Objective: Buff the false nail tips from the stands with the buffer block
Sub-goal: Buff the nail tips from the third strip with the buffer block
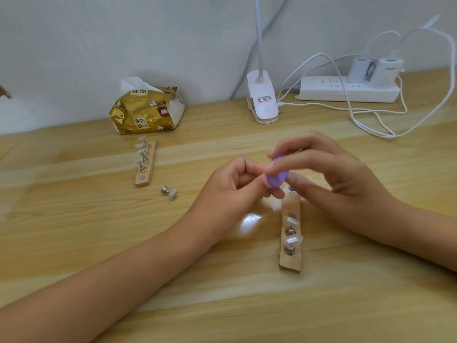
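Head view, looking down on a wooden bench [99, 243]. At the centre of the frame we see two bare hands meeting just above it. The right hand [333, 174] pinches a purple buffer block [278, 175] between thumb and fingers. The left hand [230, 184] is curled, with thumb and forefinger pressed together at the block's lower left edge; we cannot tell what, if anything, they hold. Just below the hands lies a wooden stand [291, 261] carrying clear nail tips [294, 240] on metal pegs. A second stand [146, 179] with a row of tips lies at centre left, and a loose peg [169, 191] with a tip lies near its lower end. Along the wall at the top sit a gold tissue pack [146, 112], a white clip lamp [263, 102] and a power strip [346, 91].
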Tool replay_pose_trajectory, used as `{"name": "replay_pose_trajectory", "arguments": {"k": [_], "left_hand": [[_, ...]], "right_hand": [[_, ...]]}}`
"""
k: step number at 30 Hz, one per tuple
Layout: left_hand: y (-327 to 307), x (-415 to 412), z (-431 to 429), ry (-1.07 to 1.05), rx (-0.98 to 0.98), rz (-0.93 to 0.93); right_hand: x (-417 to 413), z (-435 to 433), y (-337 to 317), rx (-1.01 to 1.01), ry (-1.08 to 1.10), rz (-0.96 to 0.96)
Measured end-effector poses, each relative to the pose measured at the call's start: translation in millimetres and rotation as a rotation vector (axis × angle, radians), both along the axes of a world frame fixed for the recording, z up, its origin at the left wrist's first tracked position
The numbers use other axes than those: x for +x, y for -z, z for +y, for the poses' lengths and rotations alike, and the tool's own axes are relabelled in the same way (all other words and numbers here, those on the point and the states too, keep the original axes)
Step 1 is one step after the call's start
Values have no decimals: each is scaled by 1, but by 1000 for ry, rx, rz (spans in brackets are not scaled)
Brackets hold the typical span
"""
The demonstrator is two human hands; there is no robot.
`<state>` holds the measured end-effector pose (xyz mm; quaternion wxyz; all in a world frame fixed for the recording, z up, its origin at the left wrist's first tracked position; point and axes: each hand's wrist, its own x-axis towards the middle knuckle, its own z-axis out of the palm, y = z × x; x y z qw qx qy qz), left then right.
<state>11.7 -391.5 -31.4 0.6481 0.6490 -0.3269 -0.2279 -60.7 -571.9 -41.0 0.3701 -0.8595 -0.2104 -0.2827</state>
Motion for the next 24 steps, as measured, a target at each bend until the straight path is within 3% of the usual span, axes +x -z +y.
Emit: {"name": "replay_pose_trajectory", "arguments": {"k": [2, 7, 24], "left_hand": [[0, 0, 0, -1, 6, -6], [0, 1, 0, -7, 8, -1], [-5, 0, 2, 14, -1, 47]], "right_hand": [[-2, -1, 0, -7, -7, -53], [1, -7, 0, 203, 9, -47], [3, -5, 1, 194, 42, 25]]}}
